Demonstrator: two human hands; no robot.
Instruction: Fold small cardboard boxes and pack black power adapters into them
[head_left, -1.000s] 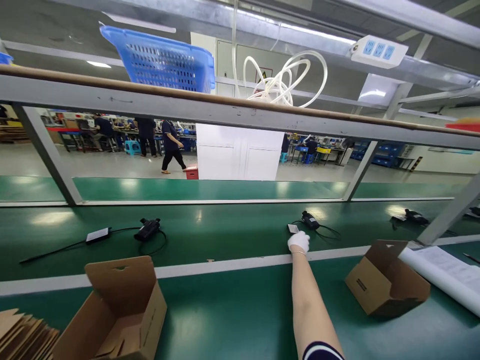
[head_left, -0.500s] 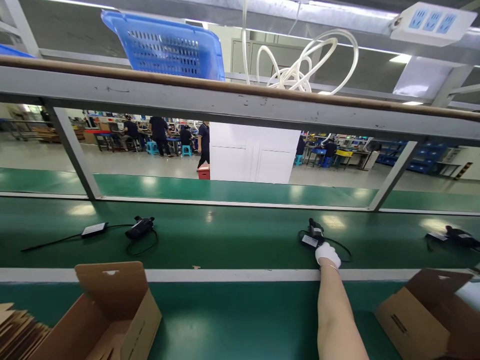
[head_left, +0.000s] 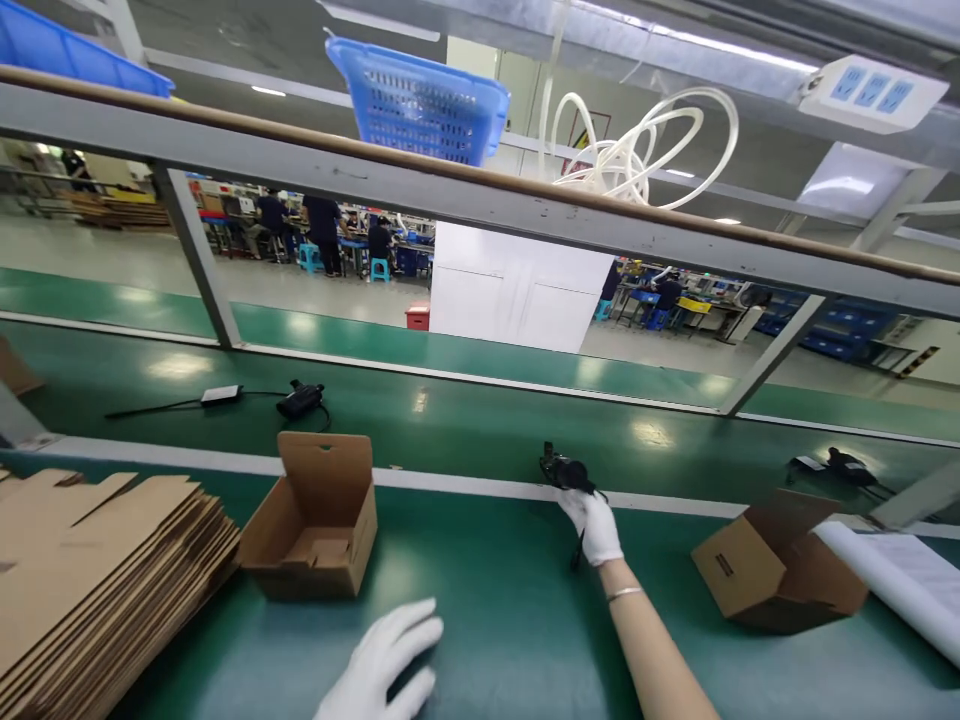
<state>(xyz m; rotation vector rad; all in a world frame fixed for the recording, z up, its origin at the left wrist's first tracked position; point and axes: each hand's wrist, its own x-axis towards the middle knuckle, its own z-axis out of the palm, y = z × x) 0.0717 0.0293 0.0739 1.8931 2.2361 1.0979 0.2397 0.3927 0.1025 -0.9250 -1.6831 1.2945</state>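
Note:
My right hand [head_left: 591, 522], in a white glove, is closed around a black corded device [head_left: 564, 468]. It holds the device over the pale rail at the front of the green conveyor belt [head_left: 465, 430]; a bit of black cord hangs below the fingers. What kind of device it is I cannot make out. My left hand [head_left: 384, 668], also gloved in white, is over the green worktop [head_left: 480, 620] with its fingers spread and nothing in them. Just beyond it stands an open cardboard box [head_left: 352, 545], its lid flap raised.
Flattened cardboard boxes [head_left: 105, 590] are stacked at the left. Another open box [head_left: 742, 570] stands at the right, beside white sheeting [head_left: 892, 580]. More black corded devices lie on the belt, one at left [head_left: 301, 400], one at right [head_left: 847, 465]. A shelf beam [head_left: 450, 195] crosses above.
My right hand has lifted the black device off the belt and brought it nearer and to the left. My left hand has come into view. The view has tilted and moved.

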